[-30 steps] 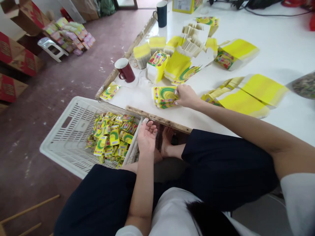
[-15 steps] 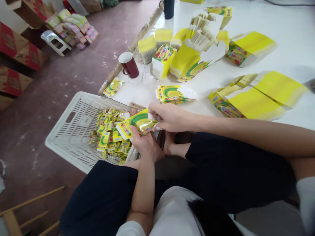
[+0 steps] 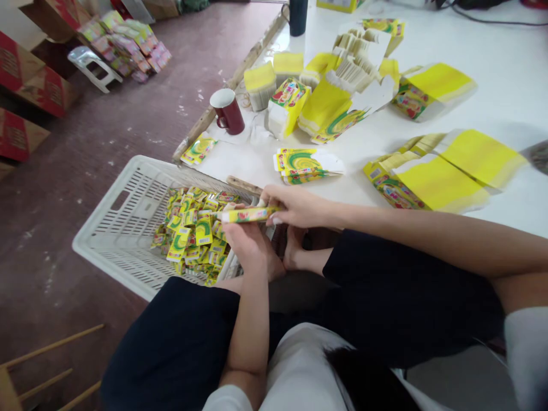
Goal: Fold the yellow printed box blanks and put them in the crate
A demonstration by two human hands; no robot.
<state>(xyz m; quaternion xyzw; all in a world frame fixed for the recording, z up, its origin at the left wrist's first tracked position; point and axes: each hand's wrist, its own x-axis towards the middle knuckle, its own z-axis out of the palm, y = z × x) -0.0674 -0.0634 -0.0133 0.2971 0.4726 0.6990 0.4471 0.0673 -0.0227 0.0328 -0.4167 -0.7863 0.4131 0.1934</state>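
Observation:
A small yellow printed carton (image 3: 249, 214) lies between my two hands, turned so that a narrow side faces up. My left hand (image 3: 248, 242) supports it from below at its left end, fingers closed around it. At the right end my right hand (image 3: 289, 206) grips the carton with thumb and fingers. Both hands are above the right rim of a white plastic basket (image 3: 103, 240), which holds a heap of small yellow packs (image 3: 194, 228). A short stack of flat yellow cartons (image 3: 302, 165) lies on the table just beyond my right hand.
On the white table (image 3: 342, 200) stand a dark red mug (image 3: 229, 114), a dark cup (image 3: 297, 17), bundles of flat cartons (image 3: 325, 108) and larger yellow boxes (image 3: 440, 171). One carton (image 3: 199, 149) lies at the table's corner. Cardboard boxes (image 3: 34, 85) and a stool (image 3: 94, 68) stand on the floor.
The carton has been turned from its broad, swirl-printed face onto a narrow side. Both hands still hold it, in nearly the same place.

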